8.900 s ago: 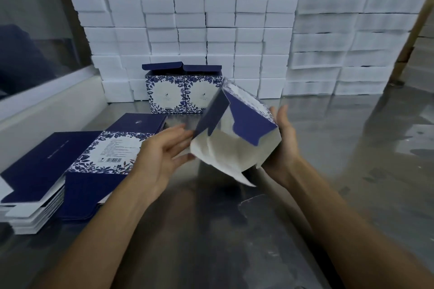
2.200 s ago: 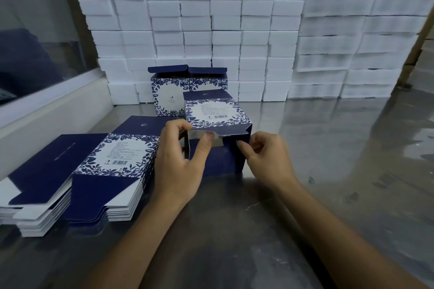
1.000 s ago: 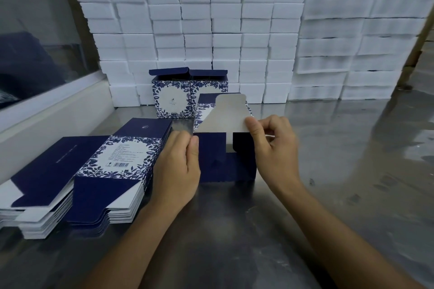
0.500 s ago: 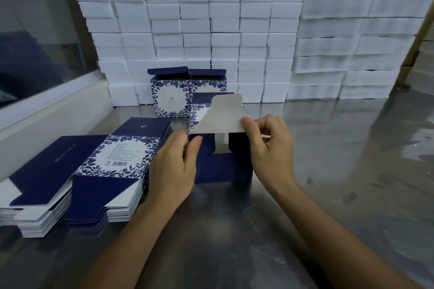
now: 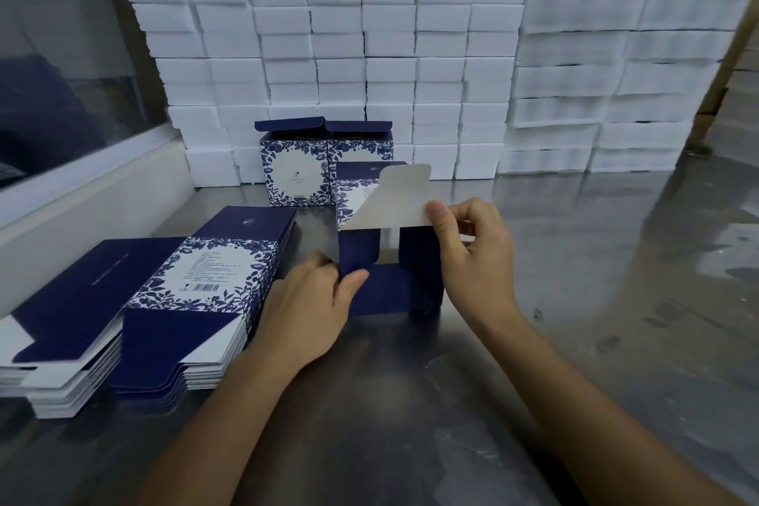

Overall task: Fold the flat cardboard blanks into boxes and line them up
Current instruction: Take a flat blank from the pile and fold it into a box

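A navy and white floral box (image 5: 394, 292) lies on its side on the steel table (image 5: 410, 403), its open end facing me. My left hand (image 5: 312, 308) pinches the small navy side flap (image 5: 357, 255) at the box's left. My right hand (image 5: 472, 255) pinches the corner of the large flap (image 5: 394, 201), which stands raised with its grey inside showing. Two finished boxes (image 5: 324, 168) stand side by side behind it with their lids up. Two stacks of flat blanks (image 5: 197, 283) lie to the left.
A wall of white foam blocks (image 5: 369, 53) fills the back of the table. A white ledge (image 5: 82, 209) under a glass pane runs along the left. Bare steel surface stretches to the right.
The box was set down on its side. The right hand lifted the large flap up. In the last half second the left hand moved to pinch the small side flap.
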A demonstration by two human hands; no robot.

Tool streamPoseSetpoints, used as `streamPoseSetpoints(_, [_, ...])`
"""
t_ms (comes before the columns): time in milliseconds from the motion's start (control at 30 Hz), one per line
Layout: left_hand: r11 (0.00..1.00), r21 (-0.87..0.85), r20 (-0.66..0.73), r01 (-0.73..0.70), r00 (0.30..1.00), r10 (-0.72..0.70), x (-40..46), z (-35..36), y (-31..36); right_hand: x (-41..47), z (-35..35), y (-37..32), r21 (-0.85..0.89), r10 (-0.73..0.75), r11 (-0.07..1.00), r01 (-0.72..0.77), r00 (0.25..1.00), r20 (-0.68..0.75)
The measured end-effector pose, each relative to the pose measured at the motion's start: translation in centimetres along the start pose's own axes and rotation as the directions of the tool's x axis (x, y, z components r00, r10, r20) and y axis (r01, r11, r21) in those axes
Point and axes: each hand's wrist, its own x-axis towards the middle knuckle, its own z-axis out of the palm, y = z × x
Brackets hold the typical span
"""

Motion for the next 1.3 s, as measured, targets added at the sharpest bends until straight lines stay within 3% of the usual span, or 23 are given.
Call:
streamPoseSetpoints(67, [0.985, 0.173, 0.136, -0.022, 0.991, -0.001, 0.0, 0.2, -0.3, 0.1, 0.0, 0.1, -0.001, 0.002, 1.000, -0.002, 1.000, 0.000])
streamPoseSetpoints(167, [0.963, 0.266, 0.190, -0.036, 0.982, -0.016, 0.1, 0.6, -0.5, 0.1, 0.0, 0.0, 0.004, -0.004, 1.000, 0.004, 1.000, -0.003])
streamPoseSetpoints(467, [0.988, 0.155, 0.181, 0.017, 0.983, -0.045, 0.0, 0.5, -0.3, 0.1, -0.2, -0.1, 0.075, 0.004, 0.997, -0.008, 0.999, 0.052])
streamPoseSetpoints(567, [0.986, -0.159, 0.030, 0.056, 0.998, -0.052, -0.2, 0.2, -0.1, 0.2, -0.3, 0.1, 0.071, 0.029, 0.997, -0.035, 0.996, 0.083])
streamPoseSetpoints(633, [0.885, -0.464, -0.100, 0.041, 0.990, -0.098, -0.3, 0.0, 0.4, 0.2, -0.3, 0.2, 0.041, 0.020, 0.999, -0.024, 0.995, 0.099])
streamPoseSetpoints(700, [0.821, -0.570, -0.248, -0.043, 0.961, -0.123, -0.1, -0.1, 0.5, 0.2, -0.3, 0.1, 0.018, -0.009, 1.000, 0.007, 0.994, 0.107])
streamPoseSetpoints(767, [0.846, -0.519, -0.361, -0.118, 0.928, -0.092, -0.1, -0.1, 0.7, 0.2, -0.3, -0.1, -0.016, -0.050, 0.998, 0.052, 0.993, 0.105])
streamPoseSetpoints(933, [0.879, -0.411, -0.461, -0.240, 0.887, 0.026, -0.2, -0.1, 1.1, -0.4, -0.1, -0.2, -0.111, -0.139, 0.982, 0.154, 0.982, 0.128])
streamPoseSetpoints(1100, [0.904, -0.303, -0.602, -0.302, 0.796, 0.064, -0.4, -0.6, 2.0, -1.6, 0.7, -0.9, -0.239, -0.300, 0.909, 0.341, 0.934, 0.192])
streamPoseSetpoints(1300, [0.903, -0.285, -0.644, -0.320, 0.762, 0.067, -0.6, -0.4, 3.0, -2.7, 2.3, -1.7, -0.362, -0.338, 0.846, 0.391, 0.919, 0.204])
